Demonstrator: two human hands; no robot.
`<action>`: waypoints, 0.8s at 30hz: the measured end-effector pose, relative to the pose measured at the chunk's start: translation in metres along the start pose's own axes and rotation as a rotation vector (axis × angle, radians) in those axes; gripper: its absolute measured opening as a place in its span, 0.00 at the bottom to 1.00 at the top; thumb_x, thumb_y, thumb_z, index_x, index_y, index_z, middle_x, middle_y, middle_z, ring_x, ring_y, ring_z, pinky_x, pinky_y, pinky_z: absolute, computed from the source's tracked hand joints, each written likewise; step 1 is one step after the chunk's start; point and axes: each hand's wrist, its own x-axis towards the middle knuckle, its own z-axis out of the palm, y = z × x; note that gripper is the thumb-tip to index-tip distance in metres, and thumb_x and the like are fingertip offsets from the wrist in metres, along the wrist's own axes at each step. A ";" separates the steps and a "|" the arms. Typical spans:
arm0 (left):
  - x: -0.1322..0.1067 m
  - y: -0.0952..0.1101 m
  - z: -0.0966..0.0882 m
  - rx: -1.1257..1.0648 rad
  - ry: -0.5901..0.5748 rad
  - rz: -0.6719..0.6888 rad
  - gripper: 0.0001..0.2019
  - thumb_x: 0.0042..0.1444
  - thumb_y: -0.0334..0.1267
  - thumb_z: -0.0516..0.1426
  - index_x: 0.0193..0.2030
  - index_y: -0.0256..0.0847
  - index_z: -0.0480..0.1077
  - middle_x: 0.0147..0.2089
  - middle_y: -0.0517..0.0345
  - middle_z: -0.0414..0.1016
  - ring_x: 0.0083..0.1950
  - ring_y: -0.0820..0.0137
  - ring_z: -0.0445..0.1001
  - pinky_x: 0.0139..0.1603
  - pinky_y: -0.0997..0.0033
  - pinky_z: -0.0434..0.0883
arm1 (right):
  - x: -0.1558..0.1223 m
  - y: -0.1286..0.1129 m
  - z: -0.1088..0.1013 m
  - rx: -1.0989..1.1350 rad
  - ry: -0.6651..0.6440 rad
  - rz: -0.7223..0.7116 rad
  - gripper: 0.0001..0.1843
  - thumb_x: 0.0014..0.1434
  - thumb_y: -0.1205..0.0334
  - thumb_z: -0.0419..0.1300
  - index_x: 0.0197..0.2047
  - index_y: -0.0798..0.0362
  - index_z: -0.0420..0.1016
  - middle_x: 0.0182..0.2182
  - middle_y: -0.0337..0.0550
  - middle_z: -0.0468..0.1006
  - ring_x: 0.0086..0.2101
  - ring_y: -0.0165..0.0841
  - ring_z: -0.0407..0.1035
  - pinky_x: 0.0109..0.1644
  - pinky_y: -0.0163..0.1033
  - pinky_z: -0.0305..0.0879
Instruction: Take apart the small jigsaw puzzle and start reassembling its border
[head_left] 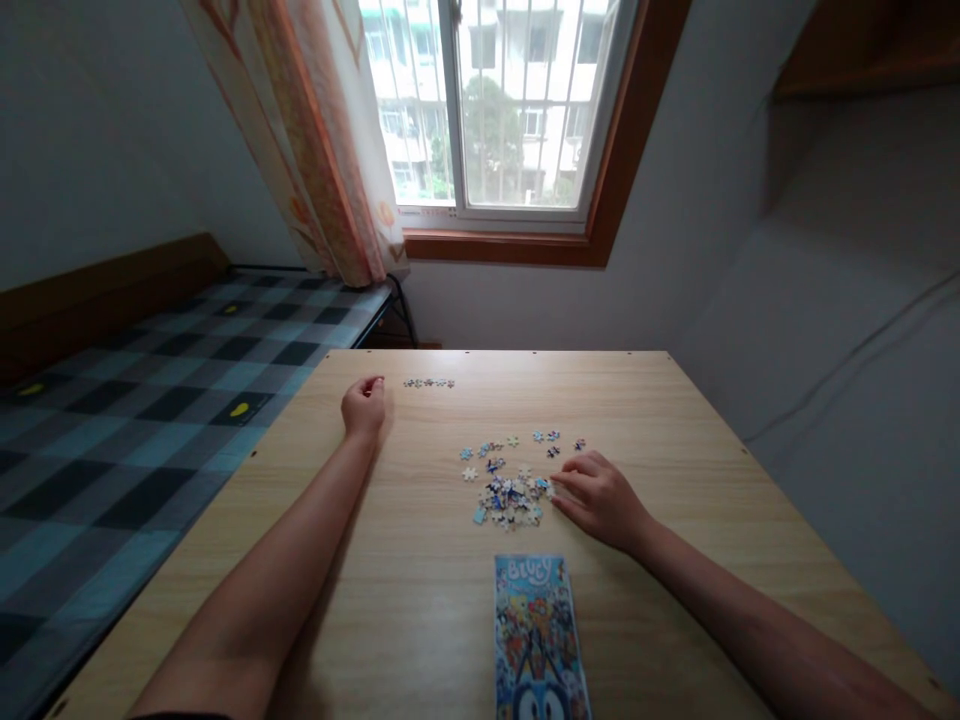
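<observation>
A heap of small jigsaw pieces [510, 495] lies in the middle of the wooden table [675, 420], with loose pieces scattered just beyond it. My right hand [600, 497] rests on the table at the heap's right edge, fingers stretched toward the pieces and touching them. My left hand [364, 405] lies farther back on the left, fingers curled into a loose fist; whether it holds a piece is hidden. A short row of joined pieces [429, 383] sits just right of that hand. A colourful puzzle box [538, 640] lies flat near the table's front edge.
A bed with a blue and black checked cover [135, 420] runs along the table's left side. A window [517, 100] with an orange curtain [315, 140] is behind the table. A grey wall borders the right side.
</observation>
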 end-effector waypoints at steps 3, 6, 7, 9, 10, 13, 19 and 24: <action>-0.006 0.003 -0.004 -0.012 0.001 -0.022 0.16 0.57 0.42 0.55 0.44 0.35 0.78 0.41 0.49 0.81 0.38 0.66 0.76 0.42 0.70 0.72 | 0.000 0.002 0.001 -0.051 -0.028 -0.005 0.09 0.64 0.56 0.62 0.43 0.48 0.82 0.39 0.48 0.78 0.41 0.40 0.69 0.49 0.49 0.69; -0.010 0.006 -0.006 -0.014 -0.004 -0.027 0.16 0.56 0.42 0.55 0.44 0.35 0.78 0.40 0.49 0.80 0.38 0.65 0.76 0.42 0.70 0.72 | 0.001 0.005 0.002 -0.016 -0.009 -0.003 0.08 0.65 0.57 0.62 0.42 0.49 0.82 0.38 0.47 0.79 0.41 0.39 0.70 0.48 0.48 0.69; -0.012 0.007 -0.007 -0.020 -0.007 -0.023 0.16 0.56 0.42 0.55 0.44 0.34 0.78 0.40 0.48 0.80 0.38 0.65 0.76 0.42 0.70 0.72 | 0.001 0.006 0.003 0.001 0.000 -0.002 0.08 0.65 0.58 0.62 0.42 0.50 0.82 0.38 0.47 0.79 0.41 0.39 0.70 0.48 0.47 0.69; -0.017 0.009 -0.009 -0.034 -0.021 -0.012 0.17 0.56 0.43 0.55 0.44 0.34 0.78 0.41 0.48 0.80 0.39 0.65 0.76 0.41 0.70 0.72 | 0.000 0.006 0.003 0.026 0.010 -0.001 0.07 0.64 0.59 0.63 0.42 0.50 0.81 0.39 0.47 0.80 0.41 0.39 0.70 0.48 0.47 0.69; -0.020 0.011 -0.011 -0.041 -0.029 -0.008 0.17 0.56 0.43 0.55 0.44 0.34 0.78 0.40 0.48 0.80 0.38 0.65 0.76 0.40 0.70 0.71 | 0.000 0.007 0.003 0.031 0.011 -0.001 0.07 0.64 0.60 0.63 0.43 0.50 0.81 0.39 0.47 0.80 0.41 0.39 0.70 0.47 0.47 0.70; -0.030 0.014 -0.016 -0.049 -0.063 0.001 0.17 0.55 0.42 0.56 0.44 0.34 0.78 0.40 0.48 0.80 0.37 0.66 0.75 0.38 0.70 0.71 | -0.001 0.007 0.003 0.018 0.009 -0.005 0.07 0.65 0.60 0.62 0.43 0.49 0.82 0.39 0.46 0.81 0.41 0.39 0.71 0.47 0.47 0.70; -0.041 0.018 -0.022 -0.043 -0.146 0.006 0.18 0.55 0.42 0.56 0.46 0.34 0.78 0.38 0.49 0.79 0.34 0.67 0.73 0.34 0.71 0.69 | -0.006 0.008 0.003 0.017 0.056 0.017 0.08 0.65 0.61 0.63 0.45 0.48 0.82 0.41 0.45 0.82 0.42 0.40 0.72 0.48 0.47 0.72; -0.040 0.016 -0.021 -0.020 -0.161 0.016 0.18 0.54 0.42 0.56 0.46 0.34 0.79 0.37 0.49 0.79 0.34 0.66 0.73 0.35 0.70 0.69 | -0.007 0.008 0.002 0.026 0.088 0.054 0.08 0.65 0.59 0.63 0.44 0.48 0.83 0.40 0.47 0.82 0.41 0.40 0.74 0.47 0.47 0.73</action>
